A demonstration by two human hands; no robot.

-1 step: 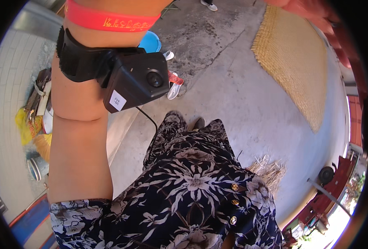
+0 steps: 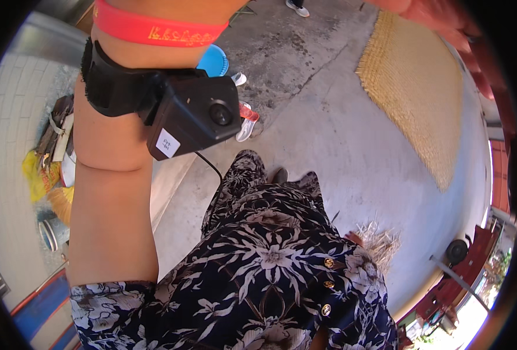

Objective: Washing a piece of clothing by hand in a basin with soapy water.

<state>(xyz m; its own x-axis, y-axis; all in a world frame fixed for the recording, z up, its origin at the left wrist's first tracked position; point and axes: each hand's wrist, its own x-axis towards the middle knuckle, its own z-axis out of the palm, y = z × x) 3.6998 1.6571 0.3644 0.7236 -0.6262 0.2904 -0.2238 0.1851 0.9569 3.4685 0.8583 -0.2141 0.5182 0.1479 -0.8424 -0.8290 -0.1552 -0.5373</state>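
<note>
My left forearm [image 2: 112, 221] is raised along the left side, with a black wrist camera [image 2: 197, 114] strapped on and a red wristband [image 2: 159, 26] above it. The hand beyond the wrist runs out of the upper edge. Close to the lens at the upper right are blurred, reddish fingers [image 2: 445, 29]; what they touch is out of sight. A small reddish-brown patch [image 2: 355, 238] shows at the edge of a bundle of dry straw [image 2: 381, 248], beside my patterned shirt [image 2: 270, 256]. I cannot tell if that patch is my right hand.
A woven straw mat [image 2: 416, 87] lies on the concrete floor [image 2: 317, 128] at the far right. A blue basin [image 2: 213, 60] and white-and-red shoes [image 2: 246, 125] are ahead. Wood pieces [image 2: 57, 131] and a yellow bag [image 2: 37, 175] are at the left. Another person's shoe [image 2: 298, 9] shows at the top.
The view has shifted slightly, and the reddish-brown patch beside the straw has come into sight. My left arm keeps nearly the same raised pose.
</note>
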